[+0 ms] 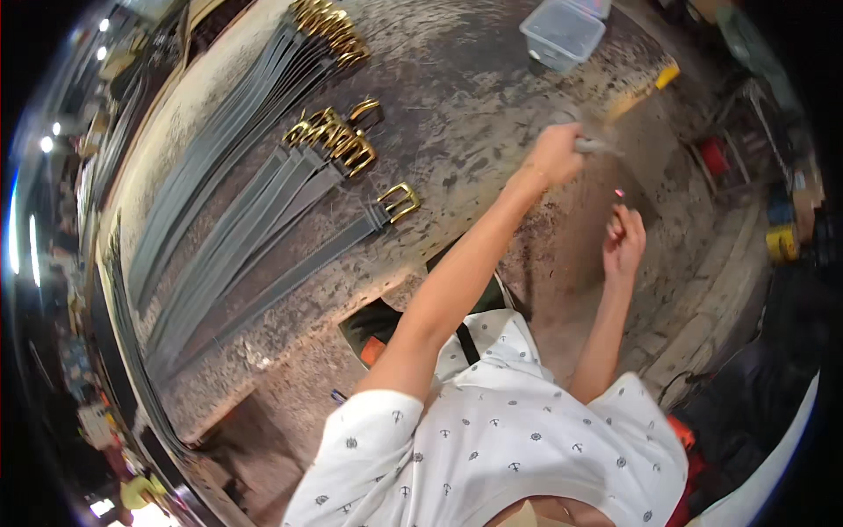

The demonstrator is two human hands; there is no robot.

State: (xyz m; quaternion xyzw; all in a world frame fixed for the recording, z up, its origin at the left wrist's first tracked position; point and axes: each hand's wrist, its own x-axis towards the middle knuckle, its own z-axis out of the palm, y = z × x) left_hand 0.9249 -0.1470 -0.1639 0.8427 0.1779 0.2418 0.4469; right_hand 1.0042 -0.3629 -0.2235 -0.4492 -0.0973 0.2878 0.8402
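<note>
My left hand (559, 154) is closed around a grey tool (599, 147) over the table's right side; motion blurs it and I cannot make out its kind. Lower and to the right, my right hand (625, 241) pinches a small dark thing with a bright pink-red tip (620, 193), held off the table's edge. A single grey belt (325, 246) with a gold buckle (399, 203) lies left of my left forearm. Beyond it a bunch of grey belts (255, 211) with gold buckles rests on the table, and a larger bunch (237, 123) lies farther back.
The worn, stained table (457, 105) carries a clear plastic box (563, 35) at its far right. A yellow-ended stick-like thing (666, 77) lies by the right edge. On the floor to the right are a red object (714, 155) and a yellow one (781, 244).
</note>
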